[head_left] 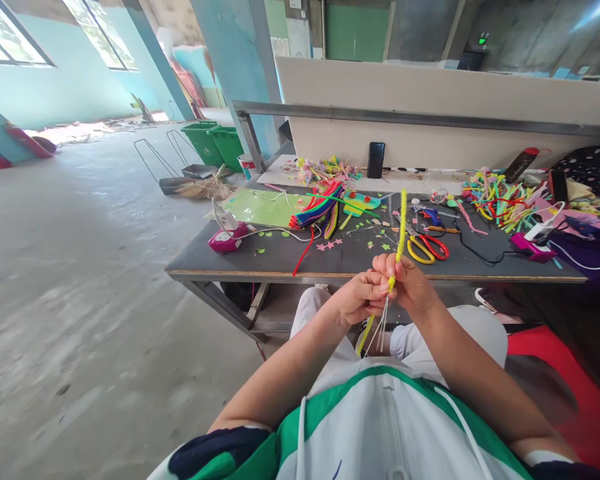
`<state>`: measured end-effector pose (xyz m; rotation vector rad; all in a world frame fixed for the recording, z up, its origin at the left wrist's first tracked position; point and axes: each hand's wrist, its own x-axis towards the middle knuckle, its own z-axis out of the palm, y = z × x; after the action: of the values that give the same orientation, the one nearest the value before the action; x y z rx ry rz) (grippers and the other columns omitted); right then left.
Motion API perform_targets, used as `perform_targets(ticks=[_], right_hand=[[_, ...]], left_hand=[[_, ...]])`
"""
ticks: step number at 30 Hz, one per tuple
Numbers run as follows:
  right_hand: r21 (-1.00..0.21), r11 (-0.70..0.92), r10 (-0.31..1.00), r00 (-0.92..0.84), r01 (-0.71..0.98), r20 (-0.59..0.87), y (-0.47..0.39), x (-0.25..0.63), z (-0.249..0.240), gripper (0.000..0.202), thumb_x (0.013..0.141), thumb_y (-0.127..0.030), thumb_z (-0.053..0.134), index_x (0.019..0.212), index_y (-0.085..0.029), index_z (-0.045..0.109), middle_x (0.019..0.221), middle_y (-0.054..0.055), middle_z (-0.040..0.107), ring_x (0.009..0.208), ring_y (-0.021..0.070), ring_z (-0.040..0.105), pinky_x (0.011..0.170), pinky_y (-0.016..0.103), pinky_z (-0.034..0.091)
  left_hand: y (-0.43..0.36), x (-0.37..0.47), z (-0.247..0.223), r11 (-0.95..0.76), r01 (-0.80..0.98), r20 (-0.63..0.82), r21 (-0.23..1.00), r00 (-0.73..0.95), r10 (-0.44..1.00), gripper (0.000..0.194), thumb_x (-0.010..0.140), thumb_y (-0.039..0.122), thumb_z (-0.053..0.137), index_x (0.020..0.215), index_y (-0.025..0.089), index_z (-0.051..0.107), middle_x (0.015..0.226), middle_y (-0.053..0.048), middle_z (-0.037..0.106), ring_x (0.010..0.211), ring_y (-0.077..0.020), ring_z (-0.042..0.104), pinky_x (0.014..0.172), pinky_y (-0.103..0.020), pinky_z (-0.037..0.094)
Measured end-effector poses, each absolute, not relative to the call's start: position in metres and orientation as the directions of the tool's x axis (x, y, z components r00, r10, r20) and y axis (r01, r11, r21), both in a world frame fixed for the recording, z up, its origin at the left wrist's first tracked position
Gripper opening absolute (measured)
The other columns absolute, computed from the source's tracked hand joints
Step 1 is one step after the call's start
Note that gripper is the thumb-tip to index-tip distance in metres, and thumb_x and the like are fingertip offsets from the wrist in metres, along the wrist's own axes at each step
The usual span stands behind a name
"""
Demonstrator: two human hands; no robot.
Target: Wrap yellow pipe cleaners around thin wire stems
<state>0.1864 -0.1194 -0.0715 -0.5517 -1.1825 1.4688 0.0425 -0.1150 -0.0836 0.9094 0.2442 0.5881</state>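
Both hands meet in front of the table's near edge, over my lap. My left hand [363,295] pinches the lower part of a yellow pipe cleaner [403,223] together with thin pale wires [384,323] that hang below the fingers. Just above it, my right hand [411,283] is closed around the same pipe cleaner, whose long end points straight up. Another yellow length slants down beneath my left hand. How the wires and the pipe cleaner join is hidden by my fingers.
On the dark table [215,267] lie scissors [427,248], a bundle of colourful pipe cleaners [325,205], a blue glue gun [433,216], paper scraps and pink power strips [229,237]. A phone [375,160] stands at the back. Green bins [225,147] are on the floor to the left.
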Motion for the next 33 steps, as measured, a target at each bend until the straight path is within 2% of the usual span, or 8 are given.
perform_targets(ticks=[4, 8, 11, 15, 19, 24, 28, 33], right_hand=[[-0.951, 0.097, 0.957, -0.234, -0.292, 0.17, -0.118, 0.191, -0.071, 0.024, 0.077, -0.044, 0.066, 0.081, -0.021, 0.064, 0.072, 0.0, 0.054, 0.059, 0.0119, 0.048, 0.056, 0.026, 0.041], [-0.975, 0.216, 0.976, -0.013, 0.042, 0.216, -0.119, 0.192, -0.072, 0.025, 0.074, -0.042, 0.068, 0.085, -0.021, 0.063, 0.073, -0.001, 0.058, 0.067, 0.0136, 0.051, 0.064, 0.027, 0.042], [-0.932, 0.22, 0.959, 0.113, 0.287, 0.261, -0.118, 0.19, -0.078, 0.028, 0.071, -0.045, 0.07, 0.08, -0.02, 0.06, 0.07, -0.001, 0.057, 0.063, 0.0141, 0.049, 0.061, 0.027, 0.04], [-0.896, 0.183, 0.957, 0.136, 0.404, 0.256, -0.114, 0.189, -0.086, 0.03, 0.073, -0.047, 0.065, 0.068, -0.019, 0.056, 0.059, -0.003, 0.052, 0.057, 0.0134, 0.044, 0.054, 0.026, 0.033], [-0.897, 0.167, 0.966, 0.115, 0.409, 0.232, -0.115, 0.191, -0.084, 0.029, 0.075, -0.044, 0.062, 0.064, -0.018, 0.057, 0.056, -0.003, 0.052, 0.055, 0.013, 0.044, 0.053, 0.026, 0.031], [-0.958, 0.189, 0.982, -0.047, 0.217, 0.183, -0.121, 0.194, -0.081, 0.023, 0.076, -0.039, 0.063, 0.067, -0.017, 0.06, 0.058, -0.003, 0.054, 0.058, 0.0127, 0.046, 0.058, 0.026, 0.035], [-0.982, 0.185, 0.976, -0.121, 0.02, 0.182, -0.119, 0.195, -0.088, 0.02, 0.073, -0.037, 0.066, 0.069, -0.018, 0.061, 0.061, -0.002, 0.056, 0.059, 0.0128, 0.047, 0.06, 0.027, 0.038], [-0.975, 0.219, 0.954, -0.203, -0.028, 0.22, -0.118, 0.195, -0.09, 0.021, 0.074, -0.038, 0.068, 0.069, -0.019, 0.062, 0.063, 0.0, 0.057, 0.061, 0.0141, 0.049, 0.062, 0.028, 0.04]], left_hand=[[-0.108, 0.036, -0.078, 0.264, -0.3, 0.003, 0.917, 0.665, 0.747, 0.032, 0.066, 0.037, 0.075, 0.068, 0.012, 0.056, 0.05, 0.007, 0.032, 0.043, -0.0023, 0.023, 0.042, -0.018, 0.015], [-0.101, 0.032, -0.073, -0.124, 0.034, 0.094, 0.992, 0.474, 0.875, 0.028, 0.075, 0.039, 0.065, 0.068, 0.013, 0.058, 0.053, 0.005, 0.039, 0.047, -0.0052, 0.03, 0.046, -0.02, 0.02], [-0.103, 0.035, -0.071, -0.396, 0.307, 0.277, 0.865, 0.366, 0.889, 0.027, 0.079, 0.03, 0.058, 0.059, 0.014, 0.053, 0.056, 0.003, 0.043, 0.055, -0.0082, 0.037, 0.053, -0.022, 0.028], [-0.114, 0.042, -0.07, -0.569, 0.561, 0.457, 0.602, 0.343, 0.821, 0.022, 0.084, 0.018, 0.048, 0.062, 0.015, 0.054, 0.068, -0.003, 0.053, 0.068, -0.0141, 0.047, 0.062, -0.025, 0.033], [-0.122, 0.044, -0.072, -0.573, 0.621, 0.454, 0.534, 0.361, 0.814, 0.023, 0.087, 0.018, 0.044, 0.068, 0.016, 0.057, 0.072, -0.007, 0.055, 0.075, -0.0177, 0.051, 0.065, -0.027, 0.036], [-0.124, 0.037, -0.071, -0.503, 0.436, 0.392, 0.746, 0.323, 0.861, 0.019, 0.078, 0.019, 0.056, 0.06, 0.015, 0.057, 0.064, -0.002, 0.054, 0.065, -0.0126, 0.048, 0.061, -0.023, 0.034], [-0.124, 0.029, -0.071, -0.164, 0.181, 0.088, 0.97, 0.368, 0.926, 0.021, 0.075, 0.035, 0.062, 0.068, 0.014, 0.06, 0.052, 0.004, 0.046, 0.047, -0.0076, 0.038, 0.047, -0.02, 0.025], [-0.122, 0.029, -0.082, 0.204, -0.197, -0.062, 0.959, 0.555, 0.83, 0.035, 0.064, 0.043, 0.073, 0.064, 0.013, 0.053, 0.049, 0.007, 0.038, 0.039, -0.0022, 0.025, 0.041, -0.019, 0.016]])
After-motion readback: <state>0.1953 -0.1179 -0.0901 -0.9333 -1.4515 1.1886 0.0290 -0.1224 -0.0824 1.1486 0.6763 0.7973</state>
